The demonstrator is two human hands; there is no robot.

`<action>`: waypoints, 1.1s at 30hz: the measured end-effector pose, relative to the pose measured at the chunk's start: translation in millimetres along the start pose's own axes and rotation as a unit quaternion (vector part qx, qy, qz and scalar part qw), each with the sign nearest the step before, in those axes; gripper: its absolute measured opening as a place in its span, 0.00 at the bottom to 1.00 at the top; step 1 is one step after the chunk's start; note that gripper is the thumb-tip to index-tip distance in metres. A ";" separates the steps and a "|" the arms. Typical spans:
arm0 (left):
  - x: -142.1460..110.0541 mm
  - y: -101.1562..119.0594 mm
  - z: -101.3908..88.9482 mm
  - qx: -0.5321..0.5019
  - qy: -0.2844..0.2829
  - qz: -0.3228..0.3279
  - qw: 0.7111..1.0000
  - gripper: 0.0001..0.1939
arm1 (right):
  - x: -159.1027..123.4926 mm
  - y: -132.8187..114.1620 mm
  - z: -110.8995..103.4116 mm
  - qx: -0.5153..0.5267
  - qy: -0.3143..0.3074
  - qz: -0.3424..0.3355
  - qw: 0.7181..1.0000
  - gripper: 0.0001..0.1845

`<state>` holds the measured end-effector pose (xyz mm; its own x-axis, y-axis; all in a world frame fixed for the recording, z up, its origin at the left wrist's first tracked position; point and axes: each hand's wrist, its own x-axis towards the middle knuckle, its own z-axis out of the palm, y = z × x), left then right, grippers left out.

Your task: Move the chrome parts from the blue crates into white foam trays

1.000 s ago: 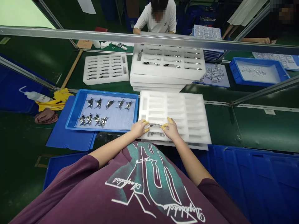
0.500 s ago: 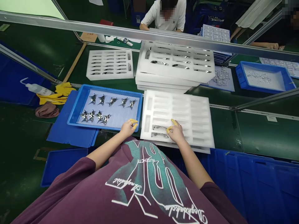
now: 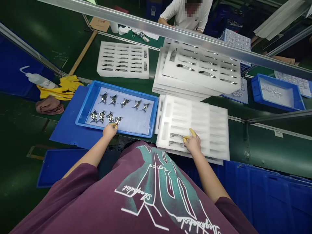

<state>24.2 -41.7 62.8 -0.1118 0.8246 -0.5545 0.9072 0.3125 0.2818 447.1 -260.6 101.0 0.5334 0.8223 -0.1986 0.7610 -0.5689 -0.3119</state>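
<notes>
My left hand [image 3: 110,130] reaches over the near rim of the blue tray [image 3: 129,131], fingers closed on the end of a small pointed chrome part [image 3: 118,120]. Several similar chrome parts [image 3: 125,102] lie in two rows on the tray's pale liner. My right hand [image 3: 193,143], in yellow finger covers, is at the white foam tray [image 3: 219,130]. Its thumb and fingers grip the right end of a curved chrome strip [image 3: 176,135] in a slot; the exact grip is partly hidden. A second chrome strip [image 3: 175,144] lies in the slot nearer me.
Behind stand a foam tray of chrome strips [image 3: 123,74] and a stack of filled foam trays [image 3: 168,73]. A blue bin [image 3: 258,92] holds small bits at right. A metal bar [image 3: 136,22] crosses above; beyond it sits a person [image 3: 186,14]. A squeeze bottle [image 3: 40,80] lies left.
My left hand has moved left from the tray's right corner and closed on a chrome part. My right hand stays at the same strip. The whole view has shifted and tilted slightly.
</notes>
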 end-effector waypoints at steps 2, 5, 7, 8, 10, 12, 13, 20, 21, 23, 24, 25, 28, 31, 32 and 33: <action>10.6 -1.8 -1.3 0.019 -0.018 0.004 1.000 0.21 | -0.4 1.9 -0.5 -0.004 0.001 0.008 1.000 0.09; 27.5 4.2 2.0 0.042 -0.036 0.026 0.998 0.26 | -1.5 -1.5 -2.9 0.010 0.019 0.025 0.999 0.08; 38.5 11.5 6.1 0.067 -0.045 0.059 0.995 0.27 | -4.1 -10.8 -4.7 0.042 0.064 0.045 0.996 0.09; 43.7 15.4 8.3 0.086 -0.047 0.081 0.992 0.28 | -6.2 -18.1 -5.1 0.067 0.091 0.053 0.992 0.11; 53.2 22.4 12.4 0.127 -0.048 0.126 0.983 0.26 | -11.3 -37.3 -4.3 0.127 0.128 0.054 0.982 0.14; 61.9 27.2 15.3 0.159 -0.046 0.166 0.972 0.23 | -16.4 -61.1 -0.5 0.186 0.142 0.031 0.972 0.17; 66.0 28.6 16.0 0.169 -0.046 0.181 0.968 0.21 | -18.4 -73.7 2.7 0.211 0.142 0.014 0.967 0.17; 85.4 26.2 5.7 0.182 -0.034 0.268 0.946 0.17 | -19.5 -155.0 42.7 0.331 0.103 -0.047 0.937 0.16; 85.8 25.7 3.1 0.177 -0.024 0.286 0.941 0.17 | -18.6 -164.6 49.1 0.348 0.086 -0.051 0.932 0.15; 84.4 25.6 -1.8 0.159 0.008 0.334 0.929 0.16 | -15.7 -182.3 60.6 0.378 0.045 -0.055 0.923 0.14; 82.8 26.3 -4.0 0.146 0.030 0.363 0.920 0.16 | -13.4 -190.3 65.5 0.390 0.023 -0.048 0.919 0.14; 80.5 27.2 -6.2 0.132 0.055 0.395 0.907 0.15 | -10.5 -197.7 69.8 0.398 0.002 -0.035 0.917 0.14; 71.0 31.8 -13.5 0.087 0.131 0.502 0.850 0.15 | 0.9 -215.8 79.6 0.412 -0.066 0.037 0.908 0.15; 58.7 37.0 -23.5 0.042 0.196 0.594 0.779 0.15 | 11.6 -228.1 84.7 0.423 -0.127 0.094 0.892 0.18; 54.5 38.6 -27.1 0.029 0.215 0.614 0.759 0.15 | 13.8 -231.2 85.5 0.428 -0.144 0.098 0.887 0.18; 50.4 40.0 -30.5 0.017 0.234 0.628 0.741 0.14 | 15.2 -234.0 85.8 0.434 -0.159 0.094 0.882 0.18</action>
<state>42.4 26.7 70.0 0.7093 0.5301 0.4646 0.4231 -0.8474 0.3210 245.4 -113.7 91.3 0.3833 0.7563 -0.5302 0.0271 -0.5830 -0.8120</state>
